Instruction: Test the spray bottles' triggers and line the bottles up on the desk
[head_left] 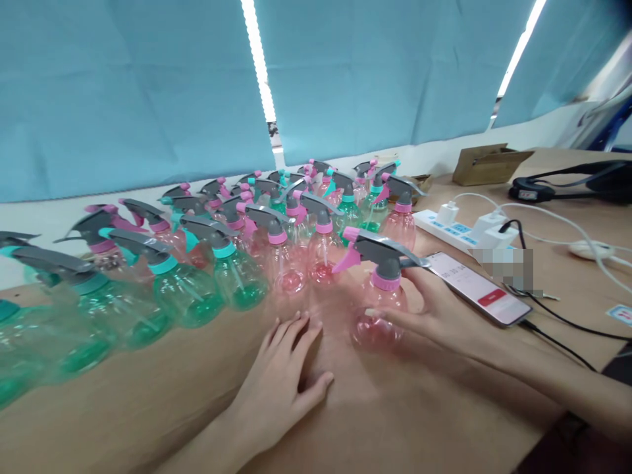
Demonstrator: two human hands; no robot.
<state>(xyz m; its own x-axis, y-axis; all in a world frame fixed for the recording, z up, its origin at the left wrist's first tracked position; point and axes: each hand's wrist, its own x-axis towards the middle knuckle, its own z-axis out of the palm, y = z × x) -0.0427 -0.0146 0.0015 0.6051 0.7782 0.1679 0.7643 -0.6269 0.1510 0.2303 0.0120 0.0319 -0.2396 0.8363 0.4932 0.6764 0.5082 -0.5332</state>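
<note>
My right hand (434, 313) is wrapped round the body of a clear pink spray bottle (378, 309) with a grey trigger head and pink collar, standing upright on the wooden table (385, 415). My left hand (286, 368) lies flat on the table just left of that bottle, fingers stretched out, holding nothing. Behind them stand several more spray bottles, pink ones (323, 257) and green ones (237, 276), packed in rows toward the wall.
A phone (481, 289) with a lit screen lies right of the held bottle, cable attached. A white power strip (464, 234) with chargers, a cardboard box (488, 164) and a black headset (573, 184) sit farther right. Blue blinds cover the windows.
</note>
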